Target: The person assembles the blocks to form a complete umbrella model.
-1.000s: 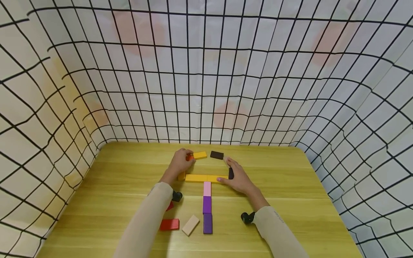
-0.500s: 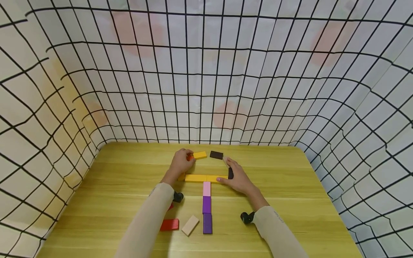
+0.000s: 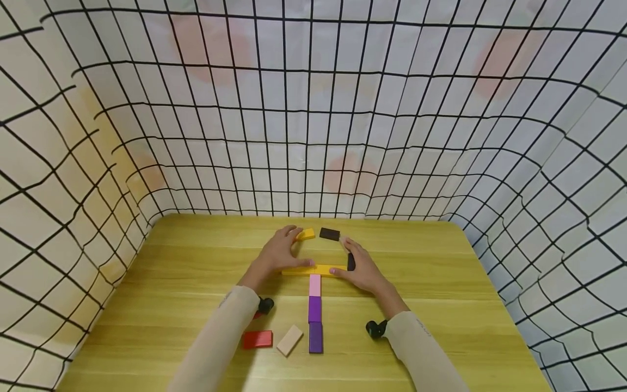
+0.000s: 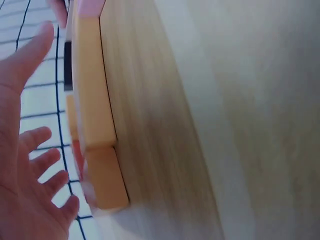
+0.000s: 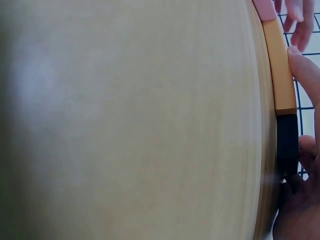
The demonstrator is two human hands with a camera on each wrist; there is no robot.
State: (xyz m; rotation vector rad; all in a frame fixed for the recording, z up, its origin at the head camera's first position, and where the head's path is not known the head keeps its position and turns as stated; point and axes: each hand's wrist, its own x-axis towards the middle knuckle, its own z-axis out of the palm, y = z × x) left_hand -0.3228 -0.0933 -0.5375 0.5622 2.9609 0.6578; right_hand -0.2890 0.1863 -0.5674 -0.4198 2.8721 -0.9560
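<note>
Nearest you on the pale wooden worktop [image 3: 441, 283] lie a red block [image 3: 257, 339] and a cream block [image 3: 289, 341], side by side near your left sleeve. Just to their right a dark purple block [image 3: 315, 337] starts a straight column running away from you: next a lighter purple block [image 3: 314, 309], then a pink block [image 3: 314, 285], laid end to end.

The pink block's far end meets a long yellow bar [image 3: 318, 270] lying crosswise. Your left hand [image 3: 280, 251] rests over the bar's left part with its fingers spread and straight, gripping nothing; the left wrist view shows the open palm beside the yellow pieces. Your right hand [image 3: 361, 268] lies at the bar's right end, thumb along the yellow bar and fingers loosely bent against a dark brown block [image 3: 350, 262] that stands just beyond that end. The right wrist view shows the fingers touching that dark block where it butts against the yellow one.

Farther off, just past your left fingertips, a short yellow block [image 3: 307, 234] lies flat, and beside it, a little apart, another dark brown block [image 3: 329, 234].

A white cloth backdrop [image 3: 313, 109] with a black grid of lines and faint orange patches rises behind the worktop and wraps round both sides.
</note>
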